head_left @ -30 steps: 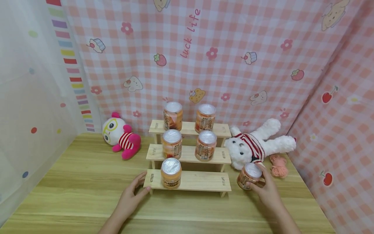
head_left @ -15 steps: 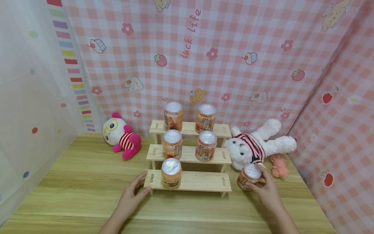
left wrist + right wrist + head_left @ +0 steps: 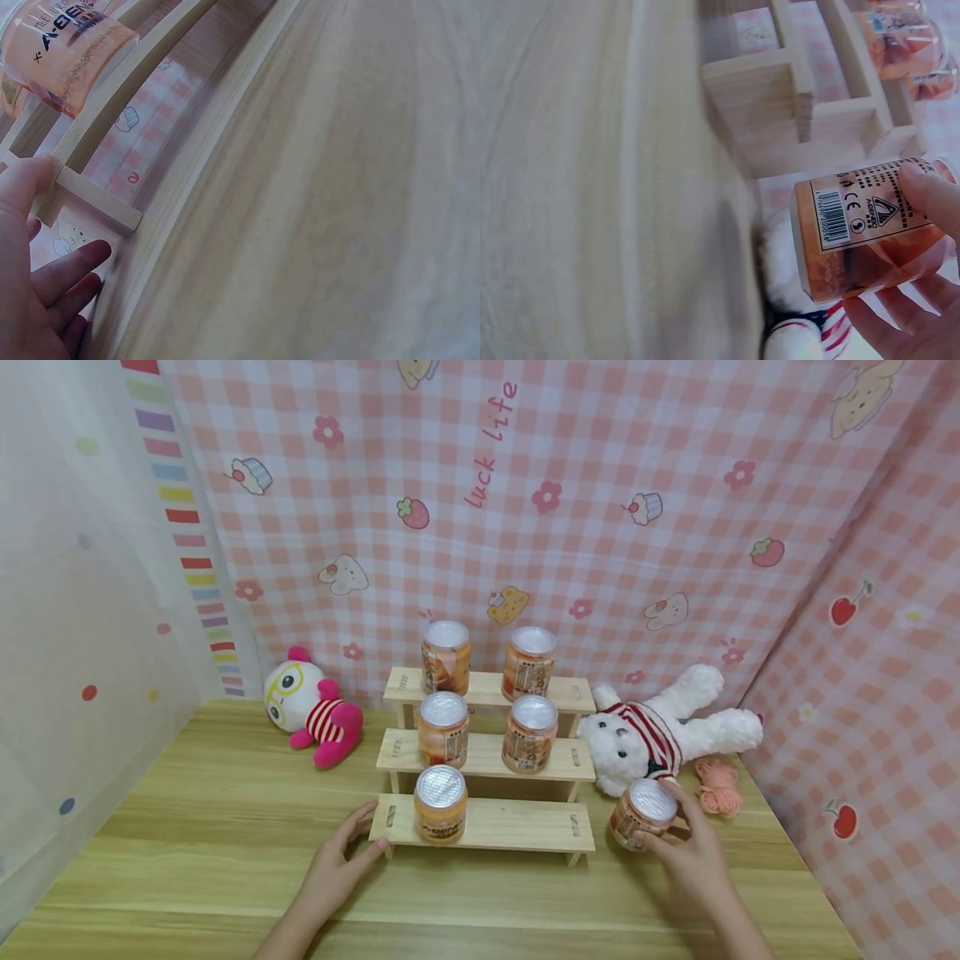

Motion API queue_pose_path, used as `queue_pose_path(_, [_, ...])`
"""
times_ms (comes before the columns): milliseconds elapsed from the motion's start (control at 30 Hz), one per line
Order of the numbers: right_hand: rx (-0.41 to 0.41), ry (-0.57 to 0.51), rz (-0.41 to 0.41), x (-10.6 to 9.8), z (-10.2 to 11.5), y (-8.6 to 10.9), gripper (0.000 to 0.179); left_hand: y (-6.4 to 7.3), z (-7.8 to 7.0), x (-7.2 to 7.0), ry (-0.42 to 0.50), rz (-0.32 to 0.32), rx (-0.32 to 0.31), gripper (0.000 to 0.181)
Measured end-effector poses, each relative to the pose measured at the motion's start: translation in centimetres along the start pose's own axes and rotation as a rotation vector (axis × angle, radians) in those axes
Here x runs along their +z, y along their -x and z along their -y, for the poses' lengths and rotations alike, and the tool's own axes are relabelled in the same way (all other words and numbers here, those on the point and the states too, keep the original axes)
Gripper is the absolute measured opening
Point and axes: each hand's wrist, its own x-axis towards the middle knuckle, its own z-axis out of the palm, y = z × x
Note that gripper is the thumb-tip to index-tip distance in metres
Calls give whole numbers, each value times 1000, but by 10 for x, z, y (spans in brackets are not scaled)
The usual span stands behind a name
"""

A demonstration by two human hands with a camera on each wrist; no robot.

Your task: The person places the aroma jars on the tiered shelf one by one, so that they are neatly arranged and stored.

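In the head view, my left hand (image 3: 340, 860) holds the left end of the lowest step of a three-step wooden display stand (image 3: 517, 822). In the left wrist view its thumb (image 3: 28, 182) lies at the step's front corner, with the other fingers beside the leg. To the right of the stand, my right hand (image 3: 686, 843) grips an orange-labelled can (image 3: 633, 828) with a silver lid, thumb on the near side. A barcode shows on this can (image 3: 870, 225) in the right wrist view, its base apart from the tabletop. One similar can (image 3: 440, 818) stands on the lowest step's left part.
Two cans stand on the middle step, among them the right one (image 3: 528, 739), and two on the top step. A white plush toy (image 3: 637, 739) lies behind my right hand, beside pink yarn (image 3: 717, 787). A pink-and-white plush (image 3: 322, 718) sits at the left on the wooden table (image 3: 187, 827).
The can in my right hand has shifted very slightly to the right and tilted a little. My left hand and the stand stay in place.
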Motion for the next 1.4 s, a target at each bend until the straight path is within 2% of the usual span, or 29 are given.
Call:
queue_pose_path(333, [-18, -23, 10, -5, 28, 0, 80, -1, 0, -1, 4, 2, 7, 56])
queue_pose_path(567, [-17, -47, 33, 0, 52, -1, 79, -2, -2, -2, 14, 3, 1, 56])
queue_pose_path(867, [-30, -87, 122, 18, 65, -5, 79, -1, -2, -2, 15, 5, -9, 56])
queue_pose_path(1100, [-49, -137, 159, 36, 73, -7, 80, -1, -1, -1, 17, 4, -1, 56])
queue_pose_path(1400, [-2, -192, 208, 54, 83, -10, 78, 0, -1, -1, 23, 7, -1, 56])
